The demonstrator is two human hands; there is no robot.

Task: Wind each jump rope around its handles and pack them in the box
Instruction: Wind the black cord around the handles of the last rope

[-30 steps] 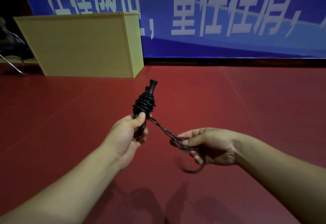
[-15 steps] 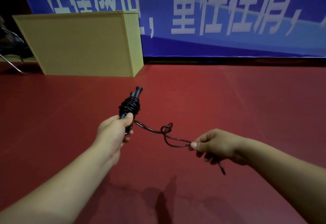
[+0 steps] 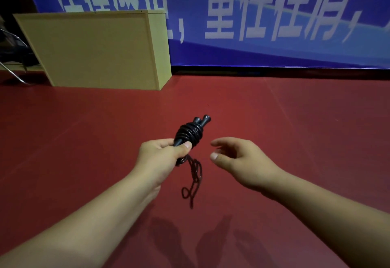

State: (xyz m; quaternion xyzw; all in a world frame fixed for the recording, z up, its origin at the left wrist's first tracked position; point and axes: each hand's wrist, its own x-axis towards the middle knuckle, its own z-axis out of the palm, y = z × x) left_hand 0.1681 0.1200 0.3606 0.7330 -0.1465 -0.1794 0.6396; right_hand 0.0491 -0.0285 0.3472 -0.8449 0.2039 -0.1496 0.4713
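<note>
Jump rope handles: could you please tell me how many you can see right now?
2: both handles sit side by side in the left hand, bound by rope coils. No other rope in view.

Jump rope (image 3: 190, 134): glossy black cord & black handles, loose tail below it dark w/ a reddish sheen. Floor (image 3: 295, 141) under it plain dark red, no pattern. Box (image 3: 95, 50) behind rope, pale yellow-tan, lighter edges. Banner (image 3: 274, 14) right of box: blue, big whitish characters, paler blue curved band
</note>
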